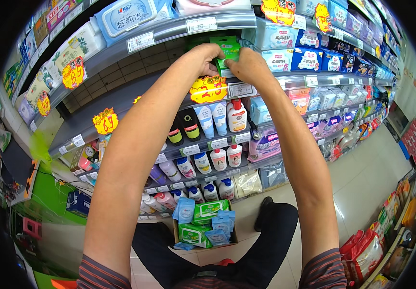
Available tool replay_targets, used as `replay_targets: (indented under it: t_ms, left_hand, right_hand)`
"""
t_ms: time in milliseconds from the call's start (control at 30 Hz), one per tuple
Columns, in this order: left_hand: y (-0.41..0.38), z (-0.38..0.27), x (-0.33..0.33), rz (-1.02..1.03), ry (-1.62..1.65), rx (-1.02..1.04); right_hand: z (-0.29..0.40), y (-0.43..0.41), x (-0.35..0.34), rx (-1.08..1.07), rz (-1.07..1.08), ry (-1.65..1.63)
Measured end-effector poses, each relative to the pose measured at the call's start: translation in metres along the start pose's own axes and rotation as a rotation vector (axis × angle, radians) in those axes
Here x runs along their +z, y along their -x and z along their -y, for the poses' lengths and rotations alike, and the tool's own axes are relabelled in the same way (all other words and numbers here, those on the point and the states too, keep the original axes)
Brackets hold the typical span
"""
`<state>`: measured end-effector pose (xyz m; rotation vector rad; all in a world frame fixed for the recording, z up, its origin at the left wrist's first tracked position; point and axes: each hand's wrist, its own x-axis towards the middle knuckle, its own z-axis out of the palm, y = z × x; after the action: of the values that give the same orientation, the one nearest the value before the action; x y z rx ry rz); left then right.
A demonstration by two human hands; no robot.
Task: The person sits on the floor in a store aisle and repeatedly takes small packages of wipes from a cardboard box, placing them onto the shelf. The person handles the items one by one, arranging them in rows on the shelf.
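Both my arms reach up to a store shelf. My left hand (209, 59) and my right hand (248, 65) hold a green pack of wipes (229, 50) between them, at the shelf's front edge. The left fingers are at its left side, the right thumb on its front. Below the pack, a yellow price sign (208, 89) hangs from the shelf rail. On the floor between my legs stands a cardboard box (234, 236) with several green wipe packs (193, 234) and blue packs (222, 223) in it.
Blue and white packs (276, 38) stand right of my hands. Large wipe packs (126, 16) line the shelf above. Lotion and shampoo bottles (237, 115) fill the lower shelves. Red bags (363, 256) lie at the lower right, and a green counter (51, 191) is at the left.
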<state>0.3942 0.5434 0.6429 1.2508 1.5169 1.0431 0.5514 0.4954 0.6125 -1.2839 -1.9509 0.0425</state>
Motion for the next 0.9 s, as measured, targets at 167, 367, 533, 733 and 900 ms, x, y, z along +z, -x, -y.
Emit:
replay_targets:
  t_ms: [167, 367, 533, 733, 900]
  left_hand:
    - [-0.010, 0.003, -0.001, 0.025, 0.043, -0.018]
    - [-0.006, 0.000, -0.010, 0.145, 0.253, -0.080]
    - [0.007, 0.002, -0.013, 0.185, 0.479, -0.065]
    - [0.008, -0.002, -0.023, 0.145, 0.474, -0.090]
    - [0.011, -0.006, -0.035, 0.149, 0.384, -0.093]
  right_hand:
    - [0.002, -0.009, 0.004, 0.032, -0.014, -0.015]
    - [0.002, -0.012, 0.011, 0.077, -0.136, -0.094]
    - [0.002, -0.014, 0.016, 0.066, -0.184, -0.174]
    - [-0.003, -0.032, 0.027, 0.191, -0.234, -0.594]
    - [-0.004, -0.039, 0.032, 0.289, -0.185, -0.735]
